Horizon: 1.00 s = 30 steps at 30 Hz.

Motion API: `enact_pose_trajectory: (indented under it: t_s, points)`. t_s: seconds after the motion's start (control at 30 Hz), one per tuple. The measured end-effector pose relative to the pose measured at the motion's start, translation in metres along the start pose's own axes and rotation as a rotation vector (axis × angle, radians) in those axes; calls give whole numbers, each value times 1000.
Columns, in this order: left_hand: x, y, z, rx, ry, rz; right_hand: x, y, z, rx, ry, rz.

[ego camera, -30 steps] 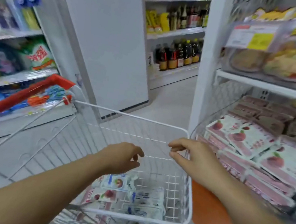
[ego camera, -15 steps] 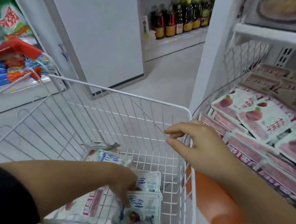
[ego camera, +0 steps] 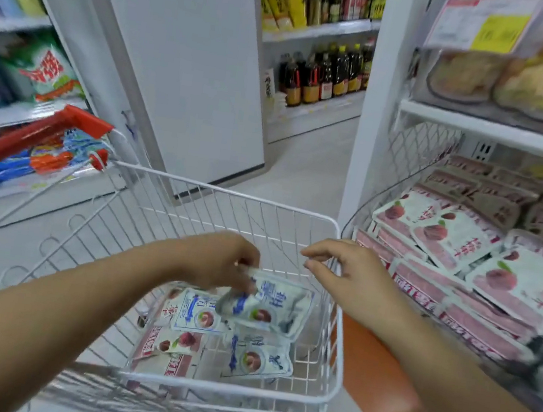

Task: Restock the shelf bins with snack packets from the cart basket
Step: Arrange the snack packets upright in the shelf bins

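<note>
My left hand (ego camera: 221, 259) pinches the top of a white-and-blue snack packet (ego camera: 269, 304) and holds it just above the other packets (ego camera: 253, 359) lying in the white wire cart basket (ego camera: 232, 390). My right hand (ego camera: 343, 277) hovers at the basket's right rim with relaxed fingers, holding nothing. To the right, a wire shelf bin (ego camera: 418, 156) holds several pink-and-white packets (ego camera: 452, 240) with a red fruit print.
The cart's red handle (ego camera: 38, 133) sticks out at the left, beside shelves of bagged goods (ego camera: 46, 72). A white pillar (ego camera: 193, 57) stands ahead, with bottle shelves (ego camera: 321, 77) behind it. An upper shelf (ego camera: 501, 129) carries clear snack boxes. Something orange (ego camera: 375, 375) sits below my right forearm.
My left hand went down into the basket, took hold of a white-and-blue packet and lifted it. My right hand stayed at the basket rim. The view tilted back up.
</note>
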<state>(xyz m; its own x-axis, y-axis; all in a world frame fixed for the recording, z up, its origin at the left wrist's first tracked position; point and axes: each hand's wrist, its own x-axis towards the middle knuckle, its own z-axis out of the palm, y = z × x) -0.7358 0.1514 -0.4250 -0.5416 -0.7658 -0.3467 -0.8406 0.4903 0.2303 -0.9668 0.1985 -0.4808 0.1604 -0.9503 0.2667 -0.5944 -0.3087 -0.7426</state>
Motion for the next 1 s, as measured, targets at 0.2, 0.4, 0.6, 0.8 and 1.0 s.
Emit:
enact_pose_trajectory:
  t_s: [0.2, 0.4, 0.6, 0.8, 1.0]
  points:
    - [-53, 59, -36, -280, 481, 126, -35, -44, -27, 186, -24, -10]
    - [-62, 153, -33, -509, 586, 334, -96, -66, -92, 110, 58, 5]
    - [-32, 231, -1, -700, 596, 444, -169, -45, -143, 61, 195, 118]
    - [-24, 295, 23, -863, 461, 484, -227, -29, -166, 85, 289, 163]
    - [-36, 329, 33, -1112, 131, 360, -254, -20, -187, -118, 413, 185]
